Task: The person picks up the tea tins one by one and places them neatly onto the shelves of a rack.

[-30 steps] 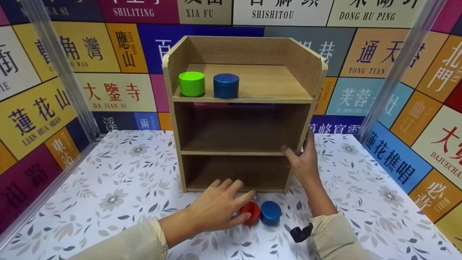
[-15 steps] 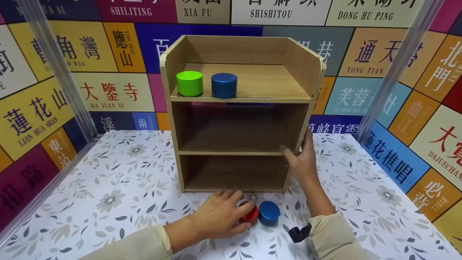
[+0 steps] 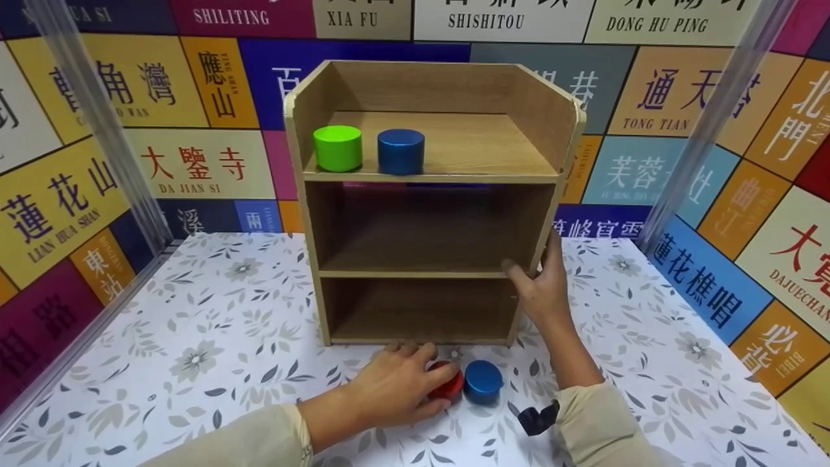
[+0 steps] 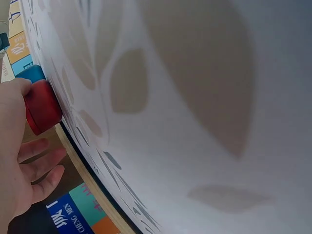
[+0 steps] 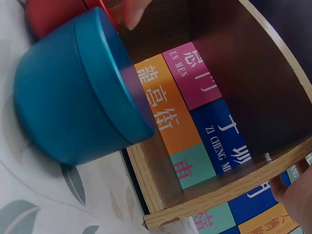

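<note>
In the head view my left hand (image 3: 397, 389) has thumb and index finger around a small round red tin (image 3: 449, 385) on the tablecloth. The left wrist view shows my thumb against the red tin (image 4: 44, 107), the other fingers loosely bent beside it. A lidded blue tin (image 3: 483, 381) stands right of the red one; up close the right wrist view shows its lid seam. My right hand (image 3: 545, 295) grips the right side panel of a wooden shelf (image 3: 415, 275), thumb at the front edge and fingers behind the panel.
On the shelf's top board stand a green tin (image 3: 338, 149) and another blue tin (image 3: 401, 152). Its two lower compartments are open at the front. A floral tablecloth (image 3: 214, 305) lies underneath, with printed panels (image 3: 194, 155) of Chinese characters around.
My left hand has come down and closed its thumb and index finger around the red tin. My right hand keeps its grip on the shelf. The view shifts slightly.
</note>
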The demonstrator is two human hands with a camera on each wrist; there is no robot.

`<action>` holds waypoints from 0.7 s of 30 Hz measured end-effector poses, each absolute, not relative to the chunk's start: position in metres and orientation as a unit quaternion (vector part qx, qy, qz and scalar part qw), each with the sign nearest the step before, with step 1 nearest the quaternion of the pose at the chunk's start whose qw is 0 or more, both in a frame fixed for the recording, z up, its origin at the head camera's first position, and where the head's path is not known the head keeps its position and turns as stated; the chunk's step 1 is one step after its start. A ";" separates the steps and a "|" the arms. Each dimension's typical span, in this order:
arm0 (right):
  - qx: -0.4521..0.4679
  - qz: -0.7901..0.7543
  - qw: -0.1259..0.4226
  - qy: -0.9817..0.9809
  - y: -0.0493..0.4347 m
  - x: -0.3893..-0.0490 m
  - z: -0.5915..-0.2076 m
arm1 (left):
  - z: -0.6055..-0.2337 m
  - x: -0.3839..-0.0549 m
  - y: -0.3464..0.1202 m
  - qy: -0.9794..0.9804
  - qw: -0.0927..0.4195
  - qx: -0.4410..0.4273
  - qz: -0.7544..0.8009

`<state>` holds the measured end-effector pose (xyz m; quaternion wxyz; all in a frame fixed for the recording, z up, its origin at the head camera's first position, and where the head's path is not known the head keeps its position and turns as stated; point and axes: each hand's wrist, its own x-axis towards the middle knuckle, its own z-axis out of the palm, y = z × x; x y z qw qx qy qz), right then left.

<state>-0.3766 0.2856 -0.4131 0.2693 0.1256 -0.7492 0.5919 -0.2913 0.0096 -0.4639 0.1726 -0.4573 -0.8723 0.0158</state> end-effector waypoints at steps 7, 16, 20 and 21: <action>0.116 0.598 0.260 -0.750 0.286 -0.376 -0.413 | -0.466 -0.293 0.011 -0.868 0.187 -0.459 0.018; 0.116 0.594 0.258 -0.753 0.286 -0.374 -0.413 | -0.470 -0.293 0.014 -0.883 0.125 -0.453 0.008; 0.115 0.592 0.259 -0.754 0.285 -0.375 -0.413 | -0.470 -0.294 0.015 -0.885 0.111 -0.452 0.003; 0.116 0.593 0.260 -0.753 0.285 -0.375 -0.413 | -0.470 -0.293 0.015 -0.886 0.106 -0.452 0.000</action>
